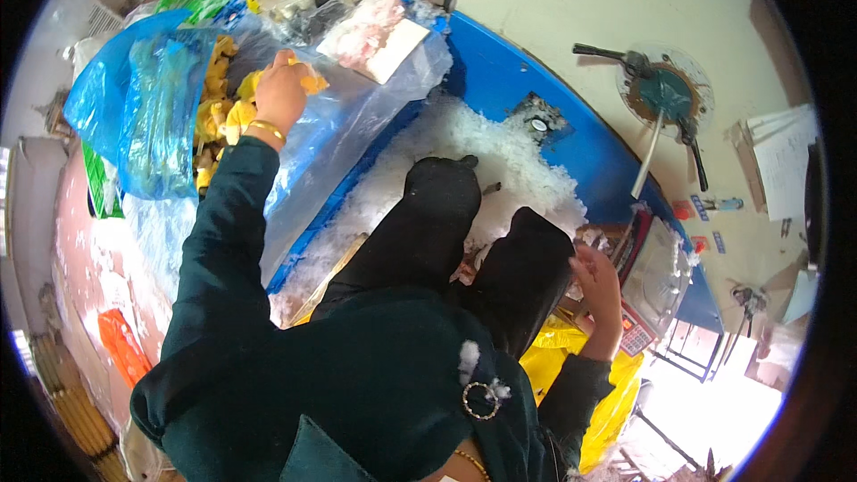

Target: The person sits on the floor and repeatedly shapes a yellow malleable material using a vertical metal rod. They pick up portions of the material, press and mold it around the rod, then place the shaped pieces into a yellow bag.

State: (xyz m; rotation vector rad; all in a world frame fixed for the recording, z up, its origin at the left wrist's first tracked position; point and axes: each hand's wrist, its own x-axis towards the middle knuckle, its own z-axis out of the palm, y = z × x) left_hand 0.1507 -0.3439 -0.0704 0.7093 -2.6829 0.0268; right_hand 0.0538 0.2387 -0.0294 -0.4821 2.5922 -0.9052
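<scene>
My left hand (281, 96) reaches out to the upper left, fingers closed on a small yellow plush piece (312, 80) whose exact shape I cannot make out. Just left of it, more yellow plush pieces (213, 120) lie in the mouth of a blue plastic bag (161, 116). Clear plastic sheeting (335, 116) spreads beneath that hand. Beside my right knee hangs my right hand (600, 290), its fingers loosely apart and nothing visible in them.
White stuffing fluff (384, 165) heaps in a blue trough (585, 147) around my knees. Pink fluffy material (368, 29) and a white card lie beyond my left hand. A pale table (544, 0) carries a round fitting with black handles (665, 94). A calculator (636, 332) and yellow bag (546, 364) are at right.
</scene>
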